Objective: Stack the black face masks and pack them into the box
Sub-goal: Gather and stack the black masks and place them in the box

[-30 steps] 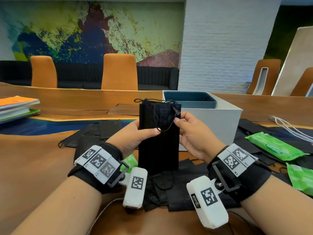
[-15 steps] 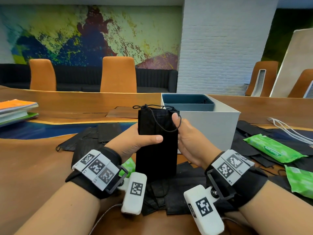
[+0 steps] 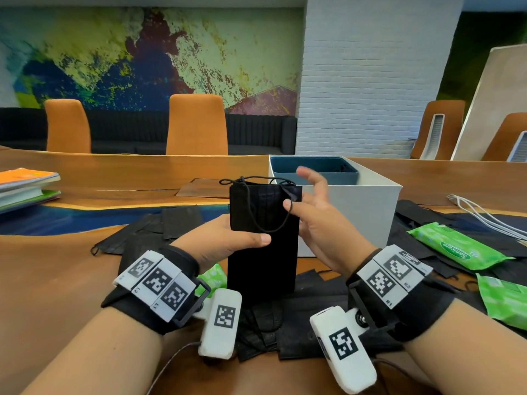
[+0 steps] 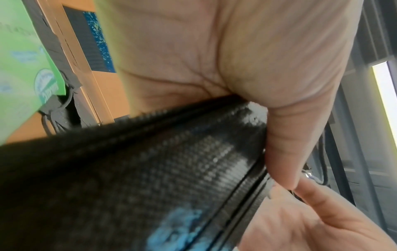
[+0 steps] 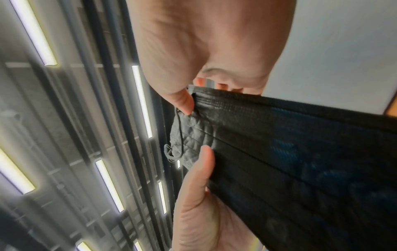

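Note:
An upright stack of black face masks stands over the table, and my left hand grips its left side with the thumb across the front. In the left wrist view that thumb presses on the stack. My right hand is beside the stack's top right corner with its fingers spread. Its thumb touches the top edge and an ear loop. The white box with a blue inner tray stands just behind my right hand.
Loose black masks lie on the wooden table to the left, below the stack and right of the box. Green wipe packets and a white cable are at right, books at far left.
My right hand has let go of the stack's right side and spread its fingers, the thumb staying at the ear loop. The left hand keeps holding the stack, slightly lower than before.

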### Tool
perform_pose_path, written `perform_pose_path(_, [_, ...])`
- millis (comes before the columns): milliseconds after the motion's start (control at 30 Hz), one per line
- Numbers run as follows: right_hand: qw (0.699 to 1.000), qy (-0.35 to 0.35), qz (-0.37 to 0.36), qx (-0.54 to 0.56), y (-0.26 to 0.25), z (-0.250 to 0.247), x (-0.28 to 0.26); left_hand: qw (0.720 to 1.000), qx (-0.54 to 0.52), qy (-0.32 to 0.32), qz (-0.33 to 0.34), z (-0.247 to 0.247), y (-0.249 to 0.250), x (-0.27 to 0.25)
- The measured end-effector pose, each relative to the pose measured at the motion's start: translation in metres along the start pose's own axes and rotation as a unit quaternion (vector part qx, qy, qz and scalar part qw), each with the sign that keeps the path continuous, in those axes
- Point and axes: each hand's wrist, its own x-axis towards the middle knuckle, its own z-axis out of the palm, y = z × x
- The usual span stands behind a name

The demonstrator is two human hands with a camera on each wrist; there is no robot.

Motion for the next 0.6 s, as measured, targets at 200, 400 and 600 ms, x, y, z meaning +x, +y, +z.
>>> perform_pose_path(200, [0.986, -0.043, -0.009, 0.162, -0.008, 0.012, -0.007, 0.998, 0.032, -0.021, -0.044, -0.004, -0.005, -0.002])
perform_pose_path(400, [0.993, -0.020, 0.020, 0.111, -0.009, 0.010, -0.005, 0.996, 0.056, 0.056, -0.033, -0.009, -0.001, 0.000])
perform_pose_path(600, [0.908, -0.112, 0.137, -0.380, -0.032, -0.025, 0.002, 0.987, -0.082, 0.139, 0.014, -0.023, 0.005, -0.003])
